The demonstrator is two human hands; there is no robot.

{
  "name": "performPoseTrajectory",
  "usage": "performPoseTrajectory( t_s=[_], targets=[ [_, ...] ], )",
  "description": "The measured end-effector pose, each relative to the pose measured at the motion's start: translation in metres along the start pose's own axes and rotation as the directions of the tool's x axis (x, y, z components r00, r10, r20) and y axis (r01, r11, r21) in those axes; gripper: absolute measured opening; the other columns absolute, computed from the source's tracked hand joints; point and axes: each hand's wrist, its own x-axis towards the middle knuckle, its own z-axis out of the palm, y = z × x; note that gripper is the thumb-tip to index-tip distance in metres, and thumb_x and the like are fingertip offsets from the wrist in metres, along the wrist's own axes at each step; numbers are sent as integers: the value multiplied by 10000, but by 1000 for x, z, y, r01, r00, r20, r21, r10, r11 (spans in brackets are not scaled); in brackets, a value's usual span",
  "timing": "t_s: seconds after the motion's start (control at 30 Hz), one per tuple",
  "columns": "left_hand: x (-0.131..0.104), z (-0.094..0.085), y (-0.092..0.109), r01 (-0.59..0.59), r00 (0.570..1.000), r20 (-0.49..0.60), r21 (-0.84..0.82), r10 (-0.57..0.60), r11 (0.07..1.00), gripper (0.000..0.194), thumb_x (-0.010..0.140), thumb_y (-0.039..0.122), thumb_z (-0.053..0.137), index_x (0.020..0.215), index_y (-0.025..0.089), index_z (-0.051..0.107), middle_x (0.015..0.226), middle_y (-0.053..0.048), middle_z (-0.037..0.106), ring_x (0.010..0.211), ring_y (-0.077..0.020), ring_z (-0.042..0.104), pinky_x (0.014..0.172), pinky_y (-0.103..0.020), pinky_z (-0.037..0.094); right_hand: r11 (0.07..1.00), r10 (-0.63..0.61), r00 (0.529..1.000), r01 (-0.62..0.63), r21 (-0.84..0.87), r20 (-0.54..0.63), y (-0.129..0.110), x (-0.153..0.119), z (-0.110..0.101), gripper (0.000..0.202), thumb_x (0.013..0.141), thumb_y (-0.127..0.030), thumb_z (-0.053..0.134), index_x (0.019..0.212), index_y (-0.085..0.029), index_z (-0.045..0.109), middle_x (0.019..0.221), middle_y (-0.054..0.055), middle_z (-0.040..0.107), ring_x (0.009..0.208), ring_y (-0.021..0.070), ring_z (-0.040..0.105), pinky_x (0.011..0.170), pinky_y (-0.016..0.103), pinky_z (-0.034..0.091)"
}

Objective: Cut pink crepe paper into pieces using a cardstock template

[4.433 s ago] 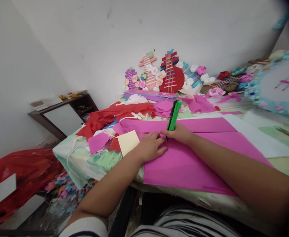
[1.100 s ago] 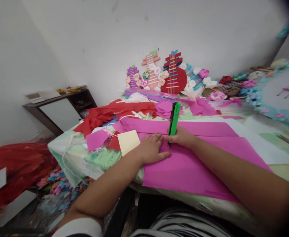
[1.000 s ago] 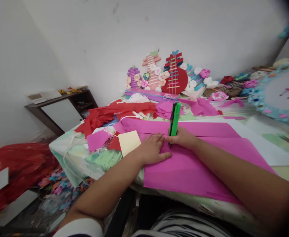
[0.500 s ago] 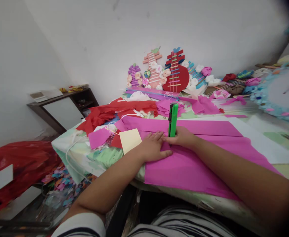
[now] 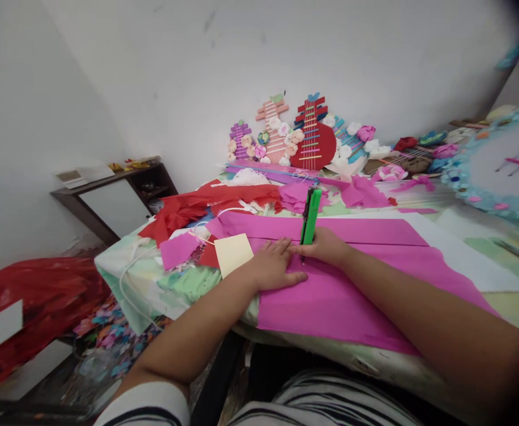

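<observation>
My left hand lies flat, fingers spread, on a magenta paper sheet at the table's front. Just right of its fingertips, my right hand is closed around a black pen and a bright green stick-shaped tool side by side. Both stand nearly upright, leaning slightly right at the top. The kind of the green tool is not clear. A thin tip shows below the right hand, close to the sheet; I cannot tell if it touches. Behind the hands runs a folded magenta strip.
A cream paper square lies left of my left hand, near crumpled red paper. Several decorated instrument-shaped crafts, including a red one, lean on the wall. White board sits right. A low cabinet stands left.
The upright pen and green tool now lean slightly more to the right at the top. The left hand stays flat on the sheet. The whole view has shifted a little.
</observation>
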Motion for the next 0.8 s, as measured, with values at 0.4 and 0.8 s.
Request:
performPoseTrajectory(
  t_s=[0.4,0.8],
  targets=[
    [-1,-1,0,11,1000,-12,-5,-11,1000,792,755,622,305,1303,53,252,1386,-166,181,1271,-271,162,1026,-365,140,974,-28,999,22,227,22,6,0,-2,353,571,-447,621,716,-128,584,591,-12,524,549,97,453,527,221,364],
    [-1,1,-1,18,1000,-18,-31,-18,999,754,757,627,288,1268,74,322,1393,-148,174,1272,-275,158,1026,-368,144,994,15,999,-19,106,40,4,0,0,392,549,-516,609,639,-137,562,567,-21,514,547,98,459,512,218,354]
  ],
)
